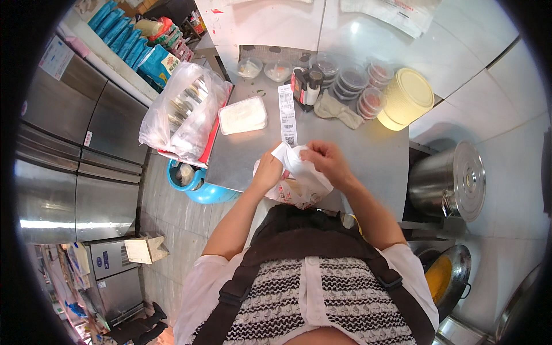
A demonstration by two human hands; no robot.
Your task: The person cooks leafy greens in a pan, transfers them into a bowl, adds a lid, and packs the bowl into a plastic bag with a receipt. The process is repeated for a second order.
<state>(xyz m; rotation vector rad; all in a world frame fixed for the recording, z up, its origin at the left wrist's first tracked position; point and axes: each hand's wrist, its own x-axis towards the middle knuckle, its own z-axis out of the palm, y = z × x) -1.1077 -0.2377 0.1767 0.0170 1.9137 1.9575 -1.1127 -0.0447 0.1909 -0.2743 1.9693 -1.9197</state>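
Observation:
Both hands grip the top of a white plastic bag with red print, close to my body at the table's front edge. My left hand holds one side of its gathered top. My right hand pinches the other side, fingers bent around the plastic. Something pale shows through the bag, too veiled to name. Just beyond the bag lies a long printed receipt. A lidded rectangular plastic container with white contents sits to its left.
On the steel table stand lidded round tubs, yellow stacked tubs, a crumpled cloth, a black holder and two small bowls. Left is a bag of packets; right are a steel pot and a wok.

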